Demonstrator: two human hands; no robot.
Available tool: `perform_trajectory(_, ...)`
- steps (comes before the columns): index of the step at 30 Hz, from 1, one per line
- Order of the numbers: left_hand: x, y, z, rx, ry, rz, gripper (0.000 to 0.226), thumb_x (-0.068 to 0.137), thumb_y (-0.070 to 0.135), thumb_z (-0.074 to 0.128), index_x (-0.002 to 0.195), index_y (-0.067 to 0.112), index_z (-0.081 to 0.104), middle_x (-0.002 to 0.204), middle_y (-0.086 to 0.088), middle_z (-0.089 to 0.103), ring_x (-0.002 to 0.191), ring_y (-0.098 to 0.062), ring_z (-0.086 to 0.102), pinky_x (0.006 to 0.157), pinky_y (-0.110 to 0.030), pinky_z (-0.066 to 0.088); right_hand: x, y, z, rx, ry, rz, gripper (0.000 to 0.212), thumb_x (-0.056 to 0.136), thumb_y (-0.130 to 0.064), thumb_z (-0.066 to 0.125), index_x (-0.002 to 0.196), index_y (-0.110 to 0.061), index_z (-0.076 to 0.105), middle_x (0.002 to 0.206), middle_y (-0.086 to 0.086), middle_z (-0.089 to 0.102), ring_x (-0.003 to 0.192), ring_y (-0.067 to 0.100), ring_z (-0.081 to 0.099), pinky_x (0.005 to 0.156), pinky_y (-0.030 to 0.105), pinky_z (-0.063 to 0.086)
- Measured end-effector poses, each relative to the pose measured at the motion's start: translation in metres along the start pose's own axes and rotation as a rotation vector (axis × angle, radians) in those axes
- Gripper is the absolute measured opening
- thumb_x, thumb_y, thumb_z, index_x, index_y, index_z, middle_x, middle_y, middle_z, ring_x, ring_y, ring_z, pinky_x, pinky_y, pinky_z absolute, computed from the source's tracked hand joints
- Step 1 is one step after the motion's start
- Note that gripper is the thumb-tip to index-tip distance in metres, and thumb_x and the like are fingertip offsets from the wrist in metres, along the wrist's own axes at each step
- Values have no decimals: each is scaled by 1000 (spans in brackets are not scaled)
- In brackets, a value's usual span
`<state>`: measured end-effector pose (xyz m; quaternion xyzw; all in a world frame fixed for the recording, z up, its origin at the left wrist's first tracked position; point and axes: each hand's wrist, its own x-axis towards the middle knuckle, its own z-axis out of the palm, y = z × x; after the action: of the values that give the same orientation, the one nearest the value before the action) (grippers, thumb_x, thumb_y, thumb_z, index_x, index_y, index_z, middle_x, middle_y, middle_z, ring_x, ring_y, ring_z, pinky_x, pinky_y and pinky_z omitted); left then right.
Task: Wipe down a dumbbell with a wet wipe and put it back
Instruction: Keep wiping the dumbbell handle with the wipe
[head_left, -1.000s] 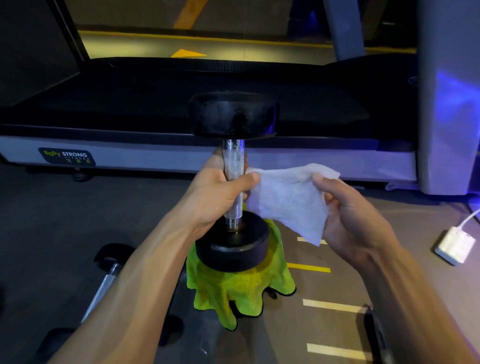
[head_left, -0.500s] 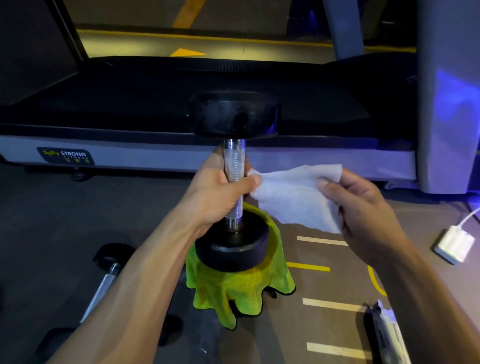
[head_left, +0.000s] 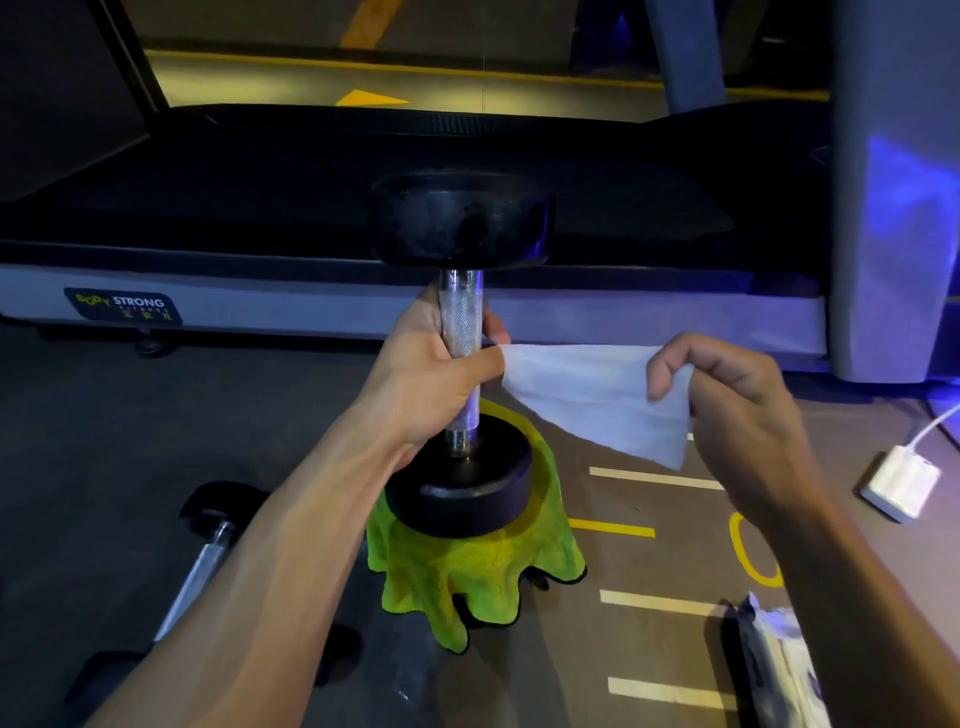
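Above one green cloth (head_left: 470, 577), left grip (head_left: 431, 374) round one dumbbell (head_left: 460, 338), right (head_left: 737, 410) pinching apparently one wipe (head_left: 592, 400).

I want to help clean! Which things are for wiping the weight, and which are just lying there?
For the job: dumbbell, wet wipe, left hand, right hand.
Just lying about: green cloth, second dumbbell, white charger, treadmill.

The left hand (head_left: 431, 384) grips the knurled handle of an upright dumbbell (head_left: 460, 332) at centre frame. At 3 o'clock the right hand (head_left: 737, 410) pinches a white wet wipe (head_left: 587, 395), stretched to the left thumb. A yellow-green cloth (head_left: 467, 577) lies at 6 o'clock on the floor (head_left: 104, 441), a second dumbbell (head_left: 202, 561) at 8 o'clock, a treadmill (head_left: 623, 312) at 12 o'clock.
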<state>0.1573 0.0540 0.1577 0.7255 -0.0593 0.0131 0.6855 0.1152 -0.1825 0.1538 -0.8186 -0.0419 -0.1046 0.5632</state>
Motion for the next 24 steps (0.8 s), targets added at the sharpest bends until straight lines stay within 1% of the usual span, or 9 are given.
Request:
perform_trajectory(3, 2, -2, -1, 15, 9, -2, 36, 84, -14, 70, 91, 20, 59, 85, 3, 68, 78, -15, 63, 77, -37, 54, -1, -2, 4, 59, 75, 114, 29, 84, -7, 38, 70, -16, 61, 70, 19, 44, 61, 26, 38, 50, 29, 24)
perform_trajectory(6, 2, -2, -2, 24, 3, -3, 35, 86, -13, 70, 92, 20, 59, 88, 2, 68, 81, -15, 63, 79, -38, 53, -2, -4, 4, 261, 13, 159, 33, 93, -5, 40, 72, -15, 64, 74, -2, 62, 68, 12, 57, 51, 23, 38)
perform_trajectory(9, 3, -3, -2, 20, -11, -18, 32, 88, -11, 70, 95, 19, 61, 95, -2, 69, 85, -23, 64, 83, -46, 56, -2, 0, 2, 209, 46, 25, 21, 98, 1, 59, 98, -18, 68, 85, -3, 66, 75, 13, 59, 60, 24, 47)
perform_trajectory(11, 0, -1, -2, -22, -38, -37, 34, 91, -10, 70, 104, 19, 59, 105, -1, 73, 89, -34, 68, 90, -49, 59, 1, 1, 1, 204, 122, -48, 38, 95, 5, 65, 121, -22, 63, 88, -3, 68, 75, 11, 61, 63, 23, 52)
perform_trajectory(13, -2, 0, -3, -51, -63, -51, 37, 93, -8, 69, 116, 19, 57, 118, 0, 74, 106, -30, 73, 97, -51, 58, 7, -5, -3, 173, 167, -102, 56, 93, 8, 66, 136, -26, 58, 88, -5, 66, 74, 8, 60, 65, 21, 52)
perform_trajectory(15, -3, -1, -4, -56, -84, -54, 40, 95, -4, 69, 126, 17, 55, 126, 1, 74, 116, -19, 72, 103, -48, 58, 15, -15, -8, 109, 66, -117, 66, 91, 9, 67, 143, -28, 54, 86, -9, 67, 75, 5, 63, 68, 18, 52)
perform_trajectory(19, -2, -4, -4, -79, -115, -44, 47, 96, -3, 69, 137, 9, 49, 132, -3, 73, 121, -16, 71, 106, -40, 55, 33, -32, 0, 90, -302, -46, 68, 89, 2, 72, 145, -32, 53, 94, 7, 72, 84, 12, 70, 76, 24, 55)
perform_trajectory(21, 0, -6, -5, -103, -136, -38, 46, 94, -5, 71, 133, 8, 49, 132, -9, 72, 124, -21, 69, 106, -36, 54, 42, -32, 9, 145, -323, -33, 66, 89, 4, 72, 144, -30, 55, 91, 5, 70, 83, 13, 68, 75, 24, 54)
perform_trajectory(24, 1, -6, -7, -130, -168, -40, 48, 87, -1, 75, 128, 0, 49, 125, -19, 73, 121, -33, 70, 107, -44, 54, 53, -32, 21, 215, -357, -25, 63, 88, 8, 69, 140, -26, 59, 94, 4, 72, 89, 16, 68, 76, 27, 54)
